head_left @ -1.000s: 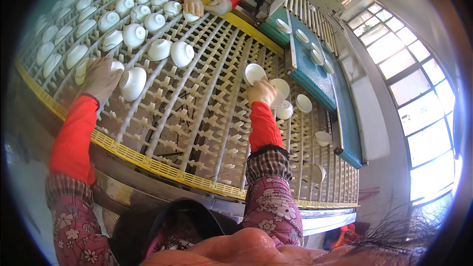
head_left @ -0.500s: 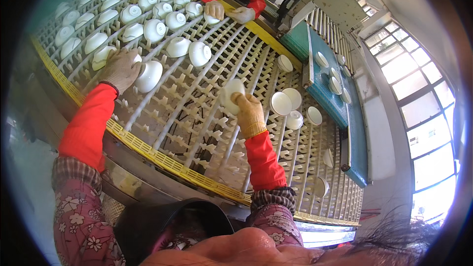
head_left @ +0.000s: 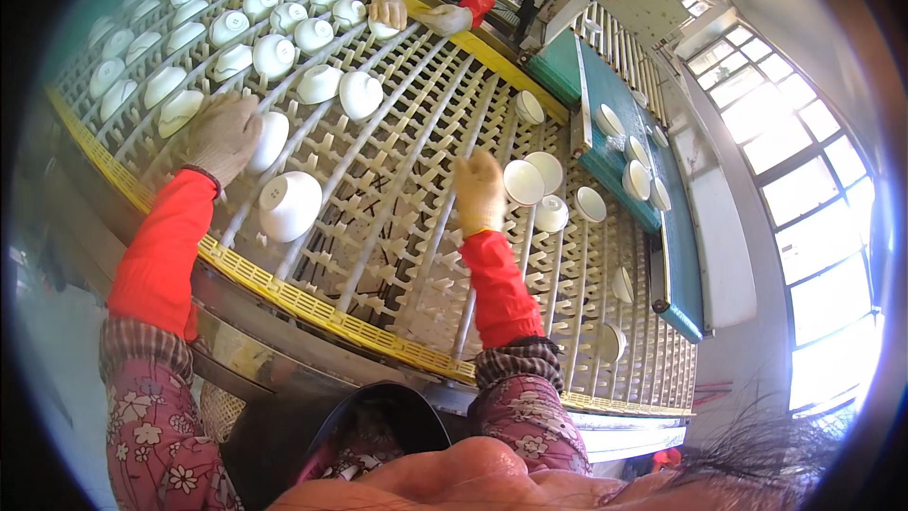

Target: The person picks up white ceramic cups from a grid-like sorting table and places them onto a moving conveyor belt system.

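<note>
My left hand [head_left: 225, 138], in a pale knit glove, reaches over the rack's left part. A white bowl [head_left: 270, 144] lies right against its thumb side; the fingertips are turned away, so the grip on it is not visible. Nearer me, another upturned white bowl [head_left: 290, 206] sits on the pegs by itself. Over the middle of the rack, my right hand [head_left: 480, 193] in a tan glove has its fingers curled in, with nothing showing in them. Just right of it are a white bowl [head_left: 523, 183] tilted with its mouth toward me and a second bowl [head_left: 546, 171] behind.
The pegged conveyor [head_left: 378, 255] has yellow edging [head_left: 312, 301] along my side. Several upturned bowls fill its far left. A blue-green belt [head_left: 619, 156] carries more bowls at right. Across the rack, a person's gloved hands [head_left: 388, 11] hold a bowl near the far edge.
The white bowl that was in my right hand has left it, and one now sits near my left hand. My right hand has drawn slightly away, empty. The view shifted a little.
</note>
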A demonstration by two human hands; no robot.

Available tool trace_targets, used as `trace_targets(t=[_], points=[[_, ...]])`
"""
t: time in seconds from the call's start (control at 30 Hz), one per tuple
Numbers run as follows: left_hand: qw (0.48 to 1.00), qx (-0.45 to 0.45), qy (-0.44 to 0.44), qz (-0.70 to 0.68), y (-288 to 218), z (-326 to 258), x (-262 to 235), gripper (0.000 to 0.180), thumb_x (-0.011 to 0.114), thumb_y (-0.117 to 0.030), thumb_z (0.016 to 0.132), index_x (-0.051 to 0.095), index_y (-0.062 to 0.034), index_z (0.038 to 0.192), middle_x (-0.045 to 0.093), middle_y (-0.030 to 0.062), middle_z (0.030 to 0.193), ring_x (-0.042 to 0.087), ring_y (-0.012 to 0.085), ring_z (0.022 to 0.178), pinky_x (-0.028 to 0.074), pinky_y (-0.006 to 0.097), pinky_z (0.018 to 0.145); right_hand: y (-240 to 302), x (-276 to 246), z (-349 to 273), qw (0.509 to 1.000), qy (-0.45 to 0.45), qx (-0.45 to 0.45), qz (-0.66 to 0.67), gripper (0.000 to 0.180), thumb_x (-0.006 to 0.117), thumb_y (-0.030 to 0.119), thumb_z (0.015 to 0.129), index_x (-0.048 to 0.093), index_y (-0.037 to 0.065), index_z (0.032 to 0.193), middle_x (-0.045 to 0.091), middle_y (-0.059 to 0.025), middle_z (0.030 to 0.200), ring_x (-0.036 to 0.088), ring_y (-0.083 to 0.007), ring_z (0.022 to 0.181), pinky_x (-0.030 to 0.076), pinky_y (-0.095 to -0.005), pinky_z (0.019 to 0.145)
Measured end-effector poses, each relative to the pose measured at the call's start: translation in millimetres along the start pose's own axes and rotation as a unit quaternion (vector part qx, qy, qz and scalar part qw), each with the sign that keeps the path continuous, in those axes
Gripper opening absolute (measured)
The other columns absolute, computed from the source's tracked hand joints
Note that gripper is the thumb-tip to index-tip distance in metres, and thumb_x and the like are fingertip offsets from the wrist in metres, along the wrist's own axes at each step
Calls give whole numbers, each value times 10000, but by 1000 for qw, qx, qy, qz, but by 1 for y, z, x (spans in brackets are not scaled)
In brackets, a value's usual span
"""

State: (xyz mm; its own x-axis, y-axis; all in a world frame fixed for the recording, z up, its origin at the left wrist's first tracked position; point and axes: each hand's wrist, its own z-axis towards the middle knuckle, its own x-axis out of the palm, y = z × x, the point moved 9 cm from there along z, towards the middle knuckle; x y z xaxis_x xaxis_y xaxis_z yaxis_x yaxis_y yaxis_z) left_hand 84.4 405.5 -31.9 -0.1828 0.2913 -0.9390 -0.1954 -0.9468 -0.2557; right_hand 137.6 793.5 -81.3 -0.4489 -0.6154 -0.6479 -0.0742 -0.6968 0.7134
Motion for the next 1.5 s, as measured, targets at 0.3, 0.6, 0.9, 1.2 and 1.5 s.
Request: trace_targets(t=[0.3, 0.6, 0.9, 1.2, 1.5], points=[[995, 102, -21, -12, -43, -15, 23, 479, 596, -307, 890, 576, -55, 1297, 498, 223, 1367, 432, 401, 1294, 266, 466, 1141, -101, -57, 38, 928, -27, 53, -367, 375, 682, 390, 853, 743, 45, 986, 718, -193, 976, 681, -355, 939, 526, -413, 843], [997, 66, 28, -19, -49, -9, 25, 433, 618, -263, 877, 592, -102, 1279, 457, 214, 1420, 406, 420, 1322, 281, 475, 1144, 16, 15, 5, 982, 163, -11, 98, 504, 642, 373, 893, 641, -46, 1173, 706, -176, 960, 689, -234, 848, 550, -310, 750], [997, 77, -9, -19, -49, -8, 23, 419, 626, -269, 868, 584, -87, 1243, 498, 206, 1379, 420, 417, 1309, 291, 487, 1136, 81, 130, -14, 757, 288, 152, 567, 417, 613, 292, 948, 604, -64, 1164, 684, -149, 997, 683, -260, 927, 561, -341, 811], [984, 127, -122, 1, -50, -11, 27, 248, 613, -287, 876, 579, -57, 963, 587, 173, 1050, 521, 368, 1037, 376, 492, 960, 39, -4, -116, 941, 282, 0, 187, 323, 542, 239, 1011, 634, -11, 1195, 734, -147, 1013, 710, -183, 983, 549, -263, 847], [974, 222, 34, -40, -105, -12, 67, 315, 560, -349, 888, 648, -51, 937, 645, 184, 799, 632, 367, 854, 471, 471, 800, 74, -15, -162, 947, 212, -33, 240, 324, 527, 189, 1014, 597, -40, 1231, 692, -144, 1142, 675, -174, 1068, 507, -275, 928]])
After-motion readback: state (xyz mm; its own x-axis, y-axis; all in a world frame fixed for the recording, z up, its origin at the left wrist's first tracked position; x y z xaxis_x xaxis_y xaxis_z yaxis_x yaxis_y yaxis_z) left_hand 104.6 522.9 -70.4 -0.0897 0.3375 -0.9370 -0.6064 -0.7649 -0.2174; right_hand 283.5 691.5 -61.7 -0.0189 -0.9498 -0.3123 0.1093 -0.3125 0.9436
